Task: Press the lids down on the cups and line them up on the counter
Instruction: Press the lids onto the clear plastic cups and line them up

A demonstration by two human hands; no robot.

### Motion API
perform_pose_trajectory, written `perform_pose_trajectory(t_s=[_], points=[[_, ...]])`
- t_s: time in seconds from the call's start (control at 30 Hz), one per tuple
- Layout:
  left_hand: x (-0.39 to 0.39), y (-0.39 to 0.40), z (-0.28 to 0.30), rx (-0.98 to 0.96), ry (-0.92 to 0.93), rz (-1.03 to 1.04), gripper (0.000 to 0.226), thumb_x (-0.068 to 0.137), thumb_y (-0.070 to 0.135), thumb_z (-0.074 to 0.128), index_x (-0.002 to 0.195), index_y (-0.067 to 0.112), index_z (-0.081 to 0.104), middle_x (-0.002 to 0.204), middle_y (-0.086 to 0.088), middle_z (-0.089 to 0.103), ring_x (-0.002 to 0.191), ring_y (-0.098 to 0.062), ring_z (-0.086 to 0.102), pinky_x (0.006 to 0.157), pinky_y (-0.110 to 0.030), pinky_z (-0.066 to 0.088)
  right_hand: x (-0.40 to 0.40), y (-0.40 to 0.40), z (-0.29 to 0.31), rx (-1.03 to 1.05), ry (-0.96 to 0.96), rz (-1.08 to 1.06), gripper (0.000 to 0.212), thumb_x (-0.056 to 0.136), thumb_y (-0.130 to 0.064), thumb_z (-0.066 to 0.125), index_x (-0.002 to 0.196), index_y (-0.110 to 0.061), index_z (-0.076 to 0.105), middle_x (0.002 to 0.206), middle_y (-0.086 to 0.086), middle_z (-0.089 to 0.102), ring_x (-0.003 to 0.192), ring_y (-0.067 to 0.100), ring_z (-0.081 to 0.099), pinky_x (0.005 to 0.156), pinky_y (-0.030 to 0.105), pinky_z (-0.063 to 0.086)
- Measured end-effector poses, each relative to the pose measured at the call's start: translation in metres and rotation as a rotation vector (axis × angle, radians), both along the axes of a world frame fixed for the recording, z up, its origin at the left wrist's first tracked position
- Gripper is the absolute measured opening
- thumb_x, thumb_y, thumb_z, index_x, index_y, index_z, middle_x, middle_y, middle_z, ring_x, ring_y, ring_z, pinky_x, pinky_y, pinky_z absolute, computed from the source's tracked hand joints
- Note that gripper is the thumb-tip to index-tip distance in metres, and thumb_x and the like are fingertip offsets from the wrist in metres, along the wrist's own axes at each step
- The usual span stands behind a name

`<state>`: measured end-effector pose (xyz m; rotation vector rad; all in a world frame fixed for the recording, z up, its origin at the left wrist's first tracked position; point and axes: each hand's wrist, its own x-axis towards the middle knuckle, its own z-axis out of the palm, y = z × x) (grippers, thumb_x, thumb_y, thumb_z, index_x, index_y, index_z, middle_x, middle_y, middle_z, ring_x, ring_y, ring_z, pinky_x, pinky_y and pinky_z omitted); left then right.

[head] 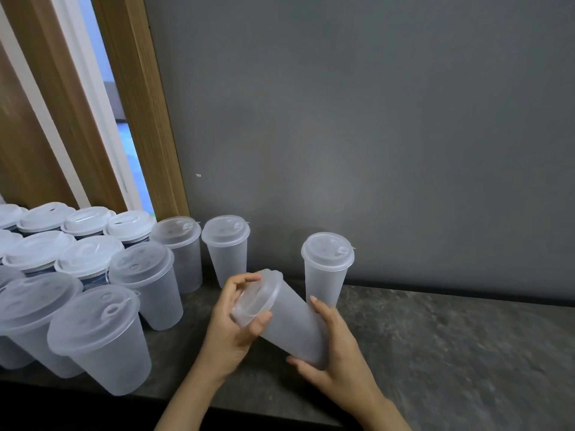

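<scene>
while tilted, cup between fingers

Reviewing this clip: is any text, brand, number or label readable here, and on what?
None can be read.
The cup gripped by the left hand and right hand, and its lid: plain frosted plastic, no print.
The dark-banded cups at left: any print is hidden or too blurred.
The wall and counter: no signs.
</scene>
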<state>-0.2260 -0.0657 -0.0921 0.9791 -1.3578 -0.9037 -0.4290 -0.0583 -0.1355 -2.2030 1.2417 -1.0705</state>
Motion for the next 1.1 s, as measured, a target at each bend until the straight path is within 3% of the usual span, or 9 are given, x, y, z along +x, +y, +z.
perform_pose_trajectory(t_s=[0.1, 0.17, 0.27, 0.37, 0.57, 0.73, 0.87, 0.97, 1.1], points=[[0.009, -0.005, 0.006, -0.021, -0.011, -0.072, 0.057, 0.060, 0.065, 0.077, 0.108, 0.038, 0.064, 0.134, 0.017, 0.057, 0.121, -0.006, 0.056, 0.084, -0.021, 0.053, -0.002, 0.000, -0.001, 0.168, 0.013, 0.073, 0.093, 0.073, -0.070, 0.068, 0.142, -0.065, 0.005, 0.148, -0.037, 0.025, 0.132, -0.012, 0.036, 0.114, 0.028, 0.038], [0.013, -0.008, 0.008, -0.031, -0.058, -0.082, 0.048, 0.068, 0.058, 0.074, 0.111, 0.039, 0.065, 0.138, 0.018, 0.054, 0.125, -0.005, 0.053, 0.090, -0.018, 0.050, 0.000, 0.001, 0.001, 0.017, 0.022, 0.027, 0.092, 0.077, -0.062, 0.072, 0.147, -0.053, 0.014, 0.152, -0.022, 0.033, 0.133, -0.004, 0.042, 0.111, 0.032, 0.043], [0.015, -0.008, 0.008, -0.018, -0.197, -0.046, 0.054, 0.068, 0.065, 0.072, 0.118, 0.049, 0.058, 0.131, 0.028, 0.053, 0.121, 0.002, 0.052, 0.085, -0.016, 0.052, 0.003, -0.001, -0.002, -0.335, 0.071, -0.136, 0.096, 0.068, -0.032, 0.090, 0.146, -0.023, 0.035, 0.130, 0.008, 0.057, 0.111, 0.022, 0.063, 0.087, 0.041, 0.059], [0.012, -0.007, 0.007, -0.013, -0.268, 0.082, 0.046, 0.070, 0.069, 0.065, 0.112, 0.052, 0.055, 0.111, 0.032, 0.057, 0.108, 0.005, 0.056, 0.077, -0.014, 0.053, 0.004, -0.002, -0.006, -0.513, 0.186, -0.239, 0.101, 0.059, -0.030, 0.096, 0.142, -0.018, 0.040, 0.121, 0.019, 0.062, 0.103, 0.030, 0.067, 0.081, 0.041, 0.060], [0.007, -0.003, 0.001, 0.023, -0.228, 0.076, 0.038, 0.088, 0.054, 0.043, 0.123, 0.041, 0.051, 0.107, 0.029, 0.061, 0.109, 0.007, 0.055, 0.081, -0.007, 0.046, 0.004, -0.002, -0.012, -0.608, 0.190, -0.211, 0.094, 0.061, -0.036, 0.092, 0.139, -0.021, 0.042, 0.133, 0.012, 0.044, 0.116, 0.027, 0.055, 0.092, 0.037, 0.049], [0.009, -0.004, -0.007, 0.070, -0.231, 0.090, 0.042, 0.092, 0.050, 0.037, 0.130, 0.036, 0.048, 0.115, 0.013, 0.060, 0.109, 0.003, 0.055, 0.087, -0.018, 0.050, 0.005, 0.002, -0.007, -0.646, 0.179, -0.180, 0.068, 0.077, -0.042, 0.069, 0.136, -0.019, 0.044, 0.133, 0.012, 0.042, 0.117, 0.024, 0.047, 0.094, 0.041, 0.047], [0.008, 0.000, -0.004, 0.036, -0.246, 0.101, 0.031, 0.092, 0.046, 0.038, 0.122, 0.046, 0.047, 0.107, 0.031, 0.058, 0.109, 0.010, 0.053, 0.080, -0.006, 0.048, 0.006, 0.001, -0.008, -0.634, 0.171, -0.174, 0.079, 0.071, -0.040, 0.081, 0.137, -0.019, 0.043, 0.134, 0.011, 0.042, 0.117, 0.023, 0.047, 0.092, 0.040, 0.049], [0.010, 0.005, 0.003, -0.071, -0.331, 0.134, 0.034, 0.092, 0.047, 0.044, 0.125, 0.054, 0.044, 0.118, 0.041, 0.052, 0.117, 0.013, 0.048, 0.085, -0.002, 0.045, 0.005, 0.000, -0.011, -0.548, 0.075, -0.167, 0.086, 0.073, -0.038, 0.082, 0.144, -0.018, 0.037, 0.137, 0.005, 0.043, 0.120, 0.018, 0.048, 0.095, 0.039, 0.053], [0.001, 0.012, 0.024, -0.410, -0.500, 0.134, 0.037, 0.095, 0.047, 0.051, 0.132, 0.049, 0.047, 0.140, 0.028, 0.046, 0.138, -0.002, 0.038, 0.109, -0.014, 0.034, 0.005, -0.003, -0.014, -0.433, -0.076, -0.168, 0.090, 0.076, -0.042, 0.073, 0.150, -0.021, 0.027, 0.143, -0.011, 0.039, 0.126, 0.002, 0.042, 0.096, 0.035, 0.048]])
